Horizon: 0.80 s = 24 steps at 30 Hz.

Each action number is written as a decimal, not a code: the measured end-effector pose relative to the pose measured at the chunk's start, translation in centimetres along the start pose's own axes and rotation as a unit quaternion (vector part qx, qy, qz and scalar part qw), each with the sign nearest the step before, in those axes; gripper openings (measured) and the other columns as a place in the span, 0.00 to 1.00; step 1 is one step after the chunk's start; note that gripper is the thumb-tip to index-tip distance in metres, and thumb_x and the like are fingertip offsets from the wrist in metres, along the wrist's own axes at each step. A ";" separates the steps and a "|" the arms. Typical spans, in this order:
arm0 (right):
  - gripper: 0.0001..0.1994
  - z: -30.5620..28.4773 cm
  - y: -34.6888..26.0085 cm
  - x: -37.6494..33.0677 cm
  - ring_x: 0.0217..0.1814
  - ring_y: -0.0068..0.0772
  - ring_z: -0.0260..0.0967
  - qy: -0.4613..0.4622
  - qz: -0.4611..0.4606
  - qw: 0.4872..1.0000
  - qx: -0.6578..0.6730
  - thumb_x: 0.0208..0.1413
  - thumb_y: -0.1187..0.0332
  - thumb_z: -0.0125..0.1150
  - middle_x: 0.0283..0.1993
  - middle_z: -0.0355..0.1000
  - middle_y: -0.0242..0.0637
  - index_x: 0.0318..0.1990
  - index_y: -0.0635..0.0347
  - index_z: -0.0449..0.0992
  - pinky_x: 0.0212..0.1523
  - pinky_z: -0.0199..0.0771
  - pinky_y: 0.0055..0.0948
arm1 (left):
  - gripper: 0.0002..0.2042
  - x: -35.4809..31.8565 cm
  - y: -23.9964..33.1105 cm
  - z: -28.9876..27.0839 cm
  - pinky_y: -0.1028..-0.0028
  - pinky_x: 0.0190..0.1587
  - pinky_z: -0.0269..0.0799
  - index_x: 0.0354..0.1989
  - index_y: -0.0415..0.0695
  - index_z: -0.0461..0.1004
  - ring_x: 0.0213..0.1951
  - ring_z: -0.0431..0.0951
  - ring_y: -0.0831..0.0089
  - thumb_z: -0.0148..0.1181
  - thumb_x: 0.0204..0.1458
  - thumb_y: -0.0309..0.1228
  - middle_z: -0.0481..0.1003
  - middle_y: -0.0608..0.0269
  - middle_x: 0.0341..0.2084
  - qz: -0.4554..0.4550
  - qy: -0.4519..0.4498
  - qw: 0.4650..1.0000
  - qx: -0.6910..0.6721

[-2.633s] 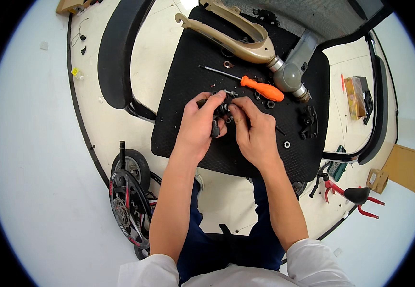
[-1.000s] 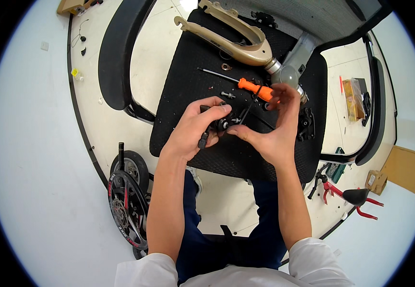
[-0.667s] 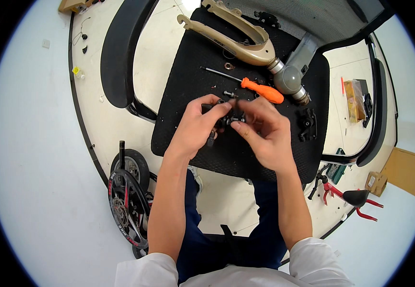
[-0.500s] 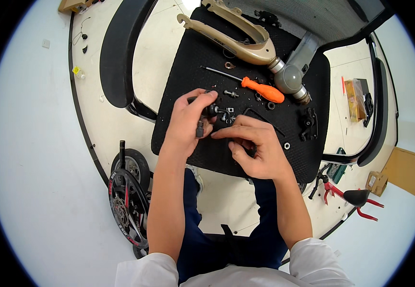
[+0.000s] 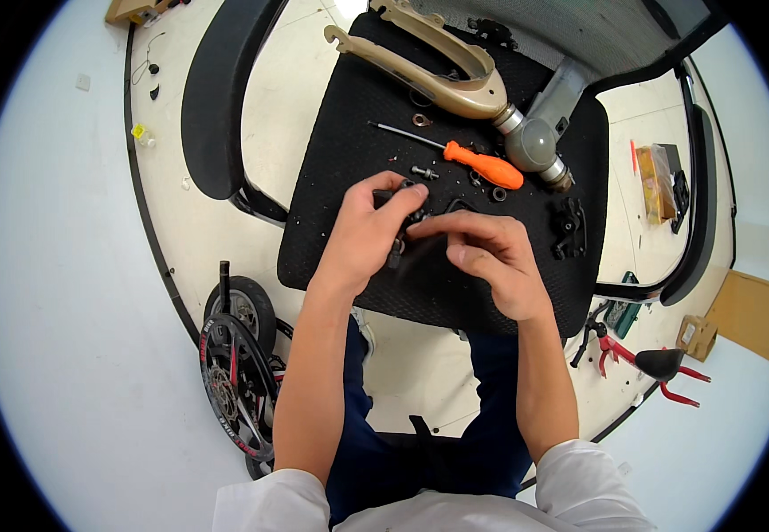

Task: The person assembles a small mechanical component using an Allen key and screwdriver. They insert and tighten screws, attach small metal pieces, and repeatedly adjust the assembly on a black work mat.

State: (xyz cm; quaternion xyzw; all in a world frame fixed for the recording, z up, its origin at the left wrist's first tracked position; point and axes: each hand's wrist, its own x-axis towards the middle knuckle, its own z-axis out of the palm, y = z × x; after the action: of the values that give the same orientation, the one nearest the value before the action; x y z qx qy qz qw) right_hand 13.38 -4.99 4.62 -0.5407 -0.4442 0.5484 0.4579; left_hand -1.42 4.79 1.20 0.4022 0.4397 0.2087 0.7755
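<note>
My left hand (image 5: 368, 232) is closed around a small black bicycle part (image 5: 395, 255), whose lower end shows below the fingers; its exact kind is mostly hidden. Close beside it, my right hand (image 5: 500, 262) reaches in with the index finger stretched toward that part and the thumb apart from it. Just beyond the right fingers, the bent end of a black hex key (image 5: 461, 204) shows on the seat. A bolt with a nut (image 5: 424, 173) lies past my left fingertips. Farther off is a screwdriver (image 5: 486, 168) with an orange handle.
A black chair seat (image 5: 327, 177) bears the parts. Across its back lie a beige bicycle fork (image 5: 460, 96), a metal ring (image 5: 421, 120) and small nuts (image 5: 498, 194). A black brake caliper (image 5: 569, 229) sits at right. Wheels (image 5: 241, 355) stand on the floor at left, a red frame (image 5: 615, 348) at right.
My left hand has shifted right and turned, hiding more of the black part. My right hand has moved right and up, now covering a nut and most of the hex key.
</note>
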 end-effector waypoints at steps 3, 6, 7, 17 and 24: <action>0.19 -0.5 0.1 -0.1 0.26 0.20 0.60 -0.015 0.024 0.999 -0.030 0.53 0.69 0.51 0.25 0.68 0.33 0.51 0.65 0.78 0.31 0.62 0.22 | 0.08 0.0 0.7 -0.3 0.83 0.13 0.52 0.31 0.44 0.71 0.12 0.62 0.86 0.60 0.56 0.35 0.68 0.69 0.16 -0.010 0.024 0.996 -0.084; 0.20 -0.1 -0.1 0.2 0.24 0.20 0.59 0.034 0.098 0.992 -0.071 0.56 0.67 0.50 0.22 0.65 0.32 0.53 0.64 0.77 0.27 0.61 0.23 | 0.08 0.1 0.8 -1.1 0.82 0.12 0.51 0.32 0.44 0.70 0.10 0.61 0.85 0.59 0.57 0.34 0.69 0.66 0.16 -0.006 -0.001 0.991 -0.132; 0.20 0.0 -0.1 0.3 0.23 0.19 0.58 0.058 0.096 0.993 -0.043 0.56 0.67 0.50 0.22 0.64 0.31 0.54 0.63 0.77 0.26 0.59 0.22 | 0.08 -0.1 0.9 -1.2 0.82 0.12 0.51 0.32 0.44 0.70 0.10 0.61 0.85 0.59 0.57 0.34 0.69 0.66 0.16 -0.008 -0.014 0.991 -0.132; 0.19 -0.2 -0.1 0.3 0.21 0.14 0.53 0.019 0.092 0.990 0.103 0.58 0.68 0.53 0.20 0.60 0.24 0.56 0.63 0.74 0.23 0.51 0.18 | 0.09 -0.2 0.3 0.0 0.84 0.15 0.55 0.33 0.43 0.71 0.14 0.65 0.86 0.60 0.56 0.35 0.69 0.69 0.18 -0.001 0.001 1.000 -0.003; 0.11 0.5 0.3 0.3 0.19 0.11 0.59 0.109 0.052 0.991 0.062 0.57 0.75 0.59 0.21 0.67 0.26 0.47 0.65 0.74 0.21 0.55 0.15 | 0.10 0.0 0.4 -0.8 0.83 0.19 0.59 0.32 0.42 0.73 0.20 0.69 0.85 0.60 0.57 0.37 0.72 0.70 0.22 0.007 0.007 0.998 -0.062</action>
State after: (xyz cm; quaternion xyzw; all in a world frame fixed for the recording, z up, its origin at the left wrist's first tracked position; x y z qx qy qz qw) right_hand 12.92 -4.75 4.29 -0.5899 -0.3282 0.5356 0.5073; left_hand -2.07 5.33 1.28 0.3546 0.4283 0.2440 0.7945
